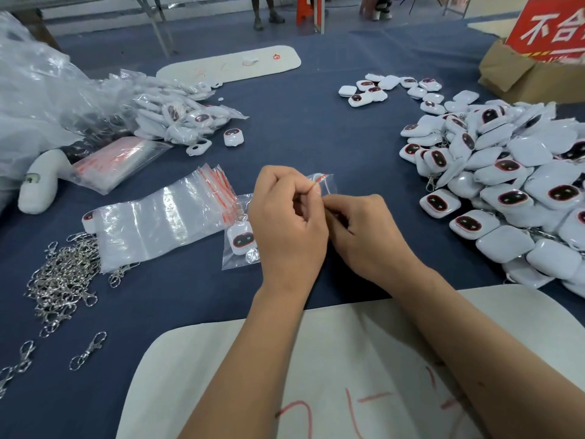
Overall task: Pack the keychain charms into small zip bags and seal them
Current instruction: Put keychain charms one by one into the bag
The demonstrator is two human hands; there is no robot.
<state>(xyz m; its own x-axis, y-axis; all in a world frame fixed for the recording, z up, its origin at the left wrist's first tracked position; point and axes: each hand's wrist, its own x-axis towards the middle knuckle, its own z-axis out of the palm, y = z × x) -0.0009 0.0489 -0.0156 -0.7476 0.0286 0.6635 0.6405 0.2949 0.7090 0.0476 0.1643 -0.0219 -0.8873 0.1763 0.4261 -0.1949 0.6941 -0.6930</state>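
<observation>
My left hand [286, 223] and right hand [364, 236] each had a pinching grip on a small bag [323, 182] at its red zip, above mid-bench. Sealing seemed underway; next, press along the strip. Loose charms [506, 185] lay piled right.

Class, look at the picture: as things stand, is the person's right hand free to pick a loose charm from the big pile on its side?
Probably not yet. The right hand and the left hand both pinch a small zip bag at its red strip. The charm pile lies beside it across bare cloth, unblocked, once the bag is let go.
</observation>
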